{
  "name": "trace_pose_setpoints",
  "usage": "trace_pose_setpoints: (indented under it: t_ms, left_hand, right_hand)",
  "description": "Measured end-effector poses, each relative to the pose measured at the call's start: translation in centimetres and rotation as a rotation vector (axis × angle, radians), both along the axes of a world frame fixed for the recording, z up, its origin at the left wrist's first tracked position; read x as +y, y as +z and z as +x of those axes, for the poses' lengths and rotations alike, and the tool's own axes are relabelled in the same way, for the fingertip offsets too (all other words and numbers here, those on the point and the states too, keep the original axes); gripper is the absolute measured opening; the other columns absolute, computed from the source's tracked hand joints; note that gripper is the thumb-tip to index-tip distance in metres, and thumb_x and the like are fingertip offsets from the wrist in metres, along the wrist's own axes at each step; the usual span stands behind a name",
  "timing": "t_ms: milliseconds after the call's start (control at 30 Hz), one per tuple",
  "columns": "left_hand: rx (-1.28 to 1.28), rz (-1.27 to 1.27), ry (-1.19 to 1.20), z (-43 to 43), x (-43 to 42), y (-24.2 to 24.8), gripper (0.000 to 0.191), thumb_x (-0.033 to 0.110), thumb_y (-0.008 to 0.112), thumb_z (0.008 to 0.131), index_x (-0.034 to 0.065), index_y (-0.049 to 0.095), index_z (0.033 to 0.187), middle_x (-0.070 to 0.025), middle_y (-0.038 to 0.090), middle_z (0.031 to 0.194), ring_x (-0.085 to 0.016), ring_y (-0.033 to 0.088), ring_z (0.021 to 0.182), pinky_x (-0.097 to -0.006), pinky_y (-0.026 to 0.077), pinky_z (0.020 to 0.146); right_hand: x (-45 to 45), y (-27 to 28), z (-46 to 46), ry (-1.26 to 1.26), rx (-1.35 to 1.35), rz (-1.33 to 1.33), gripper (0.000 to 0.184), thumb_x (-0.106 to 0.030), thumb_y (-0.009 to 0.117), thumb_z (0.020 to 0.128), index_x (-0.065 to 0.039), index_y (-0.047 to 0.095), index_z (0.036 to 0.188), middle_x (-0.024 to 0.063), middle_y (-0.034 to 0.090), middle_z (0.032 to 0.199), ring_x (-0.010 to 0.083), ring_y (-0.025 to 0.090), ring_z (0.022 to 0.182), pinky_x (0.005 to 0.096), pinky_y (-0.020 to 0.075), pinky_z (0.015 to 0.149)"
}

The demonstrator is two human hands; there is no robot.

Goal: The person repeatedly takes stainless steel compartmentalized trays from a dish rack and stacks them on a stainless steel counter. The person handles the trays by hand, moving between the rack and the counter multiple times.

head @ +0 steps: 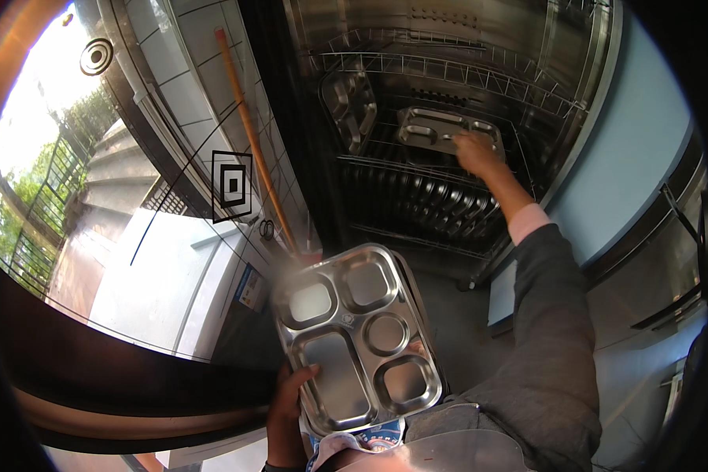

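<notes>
My left hand [292, 386] grips a stainless steel compartment tray [357, 336] by its left edge, thumb over the rim. The edge of at least one more tray [416, 289] shows beneath it. Reaching into a metal cabinet with wire racks, my right hand [478, 154] holds the near side of another compartment tray [433, 123], its fingers partly hidden. That tray lies over a wire shelf [383, 162]. To its left a further compartment tray [349, 109] leans upright against the cabinet side. Several trays [430, 197] stand in a row on the level below.
An upper wire rack [448, 66] spans the cabinet. A blue panel [625, 141] borders its right side. Left of the opening, an orange pole [251, 130] leans against white tiles. A white chest-like appliance [147, 277] stands at left, with outdoor steps [118, 171] beyond.
</notes>
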State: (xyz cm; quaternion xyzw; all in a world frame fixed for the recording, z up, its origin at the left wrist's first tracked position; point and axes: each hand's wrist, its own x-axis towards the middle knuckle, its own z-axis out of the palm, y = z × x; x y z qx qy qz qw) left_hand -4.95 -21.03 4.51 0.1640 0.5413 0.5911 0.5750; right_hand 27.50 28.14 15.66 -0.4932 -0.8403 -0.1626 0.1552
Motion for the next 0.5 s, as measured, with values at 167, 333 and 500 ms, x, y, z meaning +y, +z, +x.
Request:
trace_pose_setpoints:
  t_ms: [167, 333, 500]
  left_hand:
    - [0.026, -0.033, 0.041, 0.5, 0.1, 1.1, 0.030, 0.014, 0.072, 0.080, 0.0068, 0.062, 0.107, -0.0004, 0.062, 0.083, -0.011, 0.060, 0.071, -0.0267, 0.048, 0.061]
    - [0.037, -0.078, 0.050, 0.9, 0.0, 2.4, 0.026, 0.015, 0.072, 0.080, 0.0085, 0.062, 0.102, 0.0016, 0.060, 0.078, -0.010, 0.058, 0.068, -0.0255, 0.045, 0.060]
    - [0.034, -0.101, 0.046, 1.2, 0.2, 3.1, 0.026, 0.015, 0.071, 0.081, 0.0091, 0.061, 0.103, 0.0028, 0.059, 0.076, -0.009, 0.058, 0.068, -0.0252, 0.045, 0.059]
  right_hand:
    - [2.7, -2.0, -7.6, 0.078, 0.030, -0.026, 0.019, -0.006, 0.070, 0.082, -0.005, 0.072, 0.102, 0.0140, 0.067, 0.115, 0.0337, 0.062, 0.111, 0.0497, 0.0514, 0.087]
    - [4.4, -2.0, -10.0, -0.082, -0.228, -0.070, 0.011, -0.004, 0.066, 0.085, -0.006, 0.074, 0.092, 0.0136, 0.067, 0.109, 0.0325, 0.063, 0.106, 0.0505, 0.0507, 0.087]
    - [2.7, -2.1, -9.3, 0.127, -0.084, 0.107, 0.017, 0.000, 0.065, 0.081, -0.009, 0.074, 0.093, 0.0120, 0.067, 0.107, 0.0319, 0.061, 0.105, 0.0511, 0.0461, 0.091]
